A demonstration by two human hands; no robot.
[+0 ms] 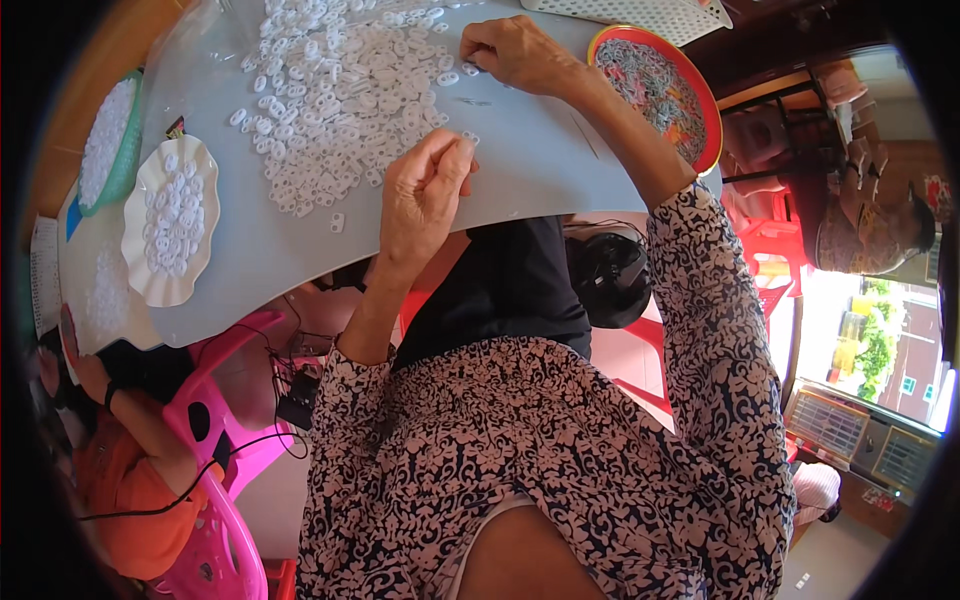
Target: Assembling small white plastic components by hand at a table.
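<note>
White plastic rings [340, 90] heaped beneath both hands.

Bare table [520, 170] between left hand [425, 195] and right hand [515, 50] gives passage. White ring pile [340, 90] blocks upper left; scalloped dish [172, 220], red bowl [655, 85] flank, probably near edges.
</note>
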